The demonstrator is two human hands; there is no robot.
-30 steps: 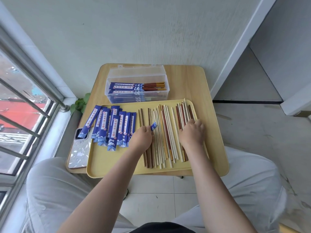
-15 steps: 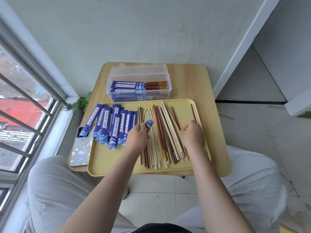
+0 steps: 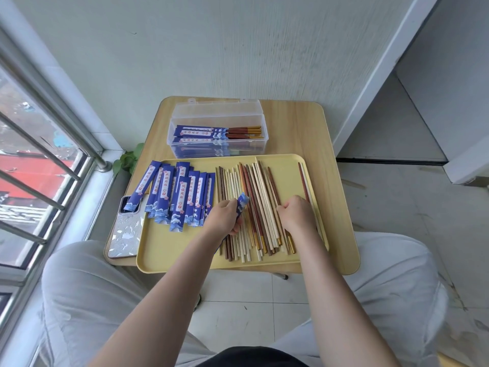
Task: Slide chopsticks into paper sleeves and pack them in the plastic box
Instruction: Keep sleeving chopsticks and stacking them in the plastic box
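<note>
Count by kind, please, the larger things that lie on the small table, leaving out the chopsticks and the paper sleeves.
Yellow tray: 1
Clear plastic box: 1
Phone: 1
Total: 3

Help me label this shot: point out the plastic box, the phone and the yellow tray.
plastic box (image 3: 260, 144), head view, front wall.
phone (image 3: 127, 234), head view, patterned back.
yellow tray (image 3: 169, 250), head view, bare floor.

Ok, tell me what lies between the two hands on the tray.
In the head view, loose chopsticks lie side by side between the left hand, which grips a blue sleeve, and the right hand.
</note>
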